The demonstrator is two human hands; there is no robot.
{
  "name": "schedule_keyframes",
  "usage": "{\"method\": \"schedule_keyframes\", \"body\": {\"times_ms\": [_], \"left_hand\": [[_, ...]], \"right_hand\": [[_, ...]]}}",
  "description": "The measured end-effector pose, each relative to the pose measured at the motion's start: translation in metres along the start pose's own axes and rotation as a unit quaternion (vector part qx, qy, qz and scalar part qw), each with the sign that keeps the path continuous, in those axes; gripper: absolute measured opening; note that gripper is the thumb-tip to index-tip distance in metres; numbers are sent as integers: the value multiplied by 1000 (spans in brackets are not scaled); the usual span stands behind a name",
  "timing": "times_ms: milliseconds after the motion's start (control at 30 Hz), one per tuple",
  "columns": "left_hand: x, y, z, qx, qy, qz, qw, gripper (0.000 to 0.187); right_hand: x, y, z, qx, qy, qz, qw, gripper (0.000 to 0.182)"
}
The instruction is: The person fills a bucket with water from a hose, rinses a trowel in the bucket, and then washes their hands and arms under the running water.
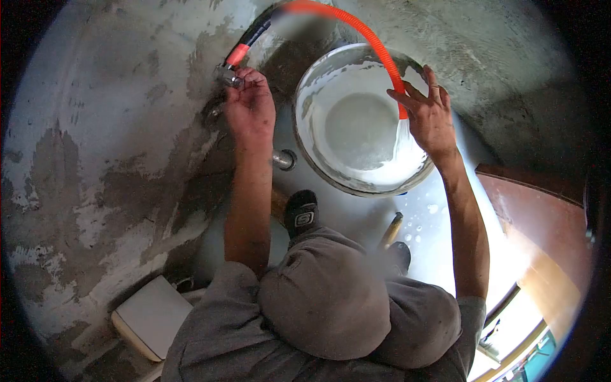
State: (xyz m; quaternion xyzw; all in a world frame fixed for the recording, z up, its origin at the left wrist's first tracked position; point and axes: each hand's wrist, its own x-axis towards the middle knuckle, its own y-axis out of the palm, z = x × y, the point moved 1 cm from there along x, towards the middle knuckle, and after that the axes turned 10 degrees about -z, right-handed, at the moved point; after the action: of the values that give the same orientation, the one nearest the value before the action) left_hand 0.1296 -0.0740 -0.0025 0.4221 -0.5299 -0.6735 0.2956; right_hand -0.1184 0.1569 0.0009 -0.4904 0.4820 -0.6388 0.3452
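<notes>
On the left, my left hand (252, 105) is closed at a metal tap (230, 76) on the wall, its fingers at the tap's handle. From the tap rises a black hose piece with a red band, running into a ribbed orange hose (366, 30) that arches to the right. My right hand (431, 118) holds the hose's lower end over a large bucket (305, 137), some of its fingers spread. Water (403, 143) pours from the hose end into the bucket, whose inside is smeared white with cloudy liquid at the bottom.
A short metal pipe (284, 159) sticks up beside the bucket. My shoe (301, 213) and a wooden handle (392, 230) are just below it. A white box-like object (153, 317) stands at the lower left, by the rough plaster wall (95, 178). Brown boards (534, 216) lean at the right.
</notes>
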Motion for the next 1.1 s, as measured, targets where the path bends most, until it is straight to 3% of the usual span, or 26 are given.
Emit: {"method": "schedule_keyframes", "body": {"times_ms": [167, 267, 333, 400, 467, 533, 633, 667, 767, 833, 1100], "left_hand": [[1, -1, 3, -48, -11, -4, 999, 24], [-22, 4, 29, 18, -21, -63, 998, 21], [-42, -5, 72, 186, -115, -49, 975, 13], [-72, -14, 135, 449, -145, -160, 867, 9], [-67, -62, 168, 513, -227, -211, 801, 9], [-48, -109, 190, 620, -229, -245, 710, 9], [-23, -131, 215, 738, -305, -125, 589, 12], [-12, -153, 222, 813, -308, -53, 490, 24], [21, -229, 227, 811, -146, 299, 482, 37], [29, -246, 234, 781, -48, 422, 458, 40], [42, -226, 224, 805, -112, 388, 435, 35]], "right_hand": [[-1, -3, -1, 16, 1, -1, 1000, 45], [-1, -4, 1, -8, 2, -2, 1000, 43], [0, -5, 2, -7, 5, 3, 1000, 42], [0, -2, -2, 14, 9, -5, 1000, 40], [-1, -2, -2, 22, 9, -7, 1000, 40], [1, -8, -1, 36, 14, -11, 999, 40], [0, -9, -2, 51, 28, -9, 998, 39], [-1, -5, -4, 60, 25, -28, 997, 39], [-3, 0, -5, 56, 21, -39, 997, 39], [-5, -2, -4, 42, 15, -35, 998, 39], [-6, 3, -3, 44, 16, -36, 998, 36]]}}
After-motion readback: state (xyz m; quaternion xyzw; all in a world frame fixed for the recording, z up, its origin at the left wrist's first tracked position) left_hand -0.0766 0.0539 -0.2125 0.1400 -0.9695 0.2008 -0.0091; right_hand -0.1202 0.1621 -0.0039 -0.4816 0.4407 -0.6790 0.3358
